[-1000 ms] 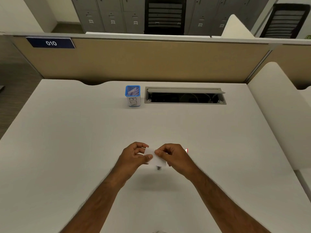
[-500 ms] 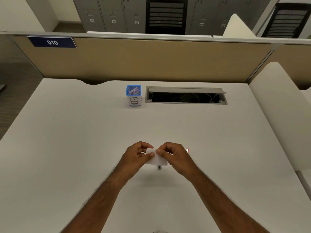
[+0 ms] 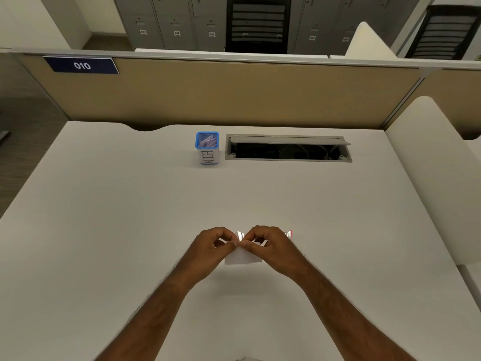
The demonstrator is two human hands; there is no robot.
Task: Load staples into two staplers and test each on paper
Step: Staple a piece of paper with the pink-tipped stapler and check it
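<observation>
far left: navy label (image 3: 82,65) reading 010, fixed to the tan partition (image 3: 234,92) behind the tabletop (image 3: 104,230).

left of centre, far side of tabletop: small blue-rimmed cup (image 3: 207,148) marked "bin", upright, paper scraps inside. just beside it on the right, an open cable hatch (image 3: 288,148) set into the surface.

near centre: left hand (image 3: 212,250), fingers curled, thumb and forefinger pinching the top edge of a small white paper slip (image 3: 243,256). right hand (image 3: 270,247) pinches the same top edge, its fingertips touching those of the left. the slip hangs down between the hands, held just above the tabletop; its upper edge looks folded or split where the pinches meet. cannot tell whether it is being torn, folded or picked at.

just right of the right hand: a bit of something pink and white (image 3: 289,234) peeks out behind the knuckles, probably a stapler or a staple box, mostly hidden. no stapler is clearly in view.

handling judgement: paper is very light, thin and limp, and tears easily at the pinch line. best taken at the edge with fingertip pinches close together, as here; a wide grip would let it buckle. if a staple sits in that edge, it is small and sharp, so pick at it with the nails, not the pads.

stage judgement: likely checking a test staple in the paper.
</observation>
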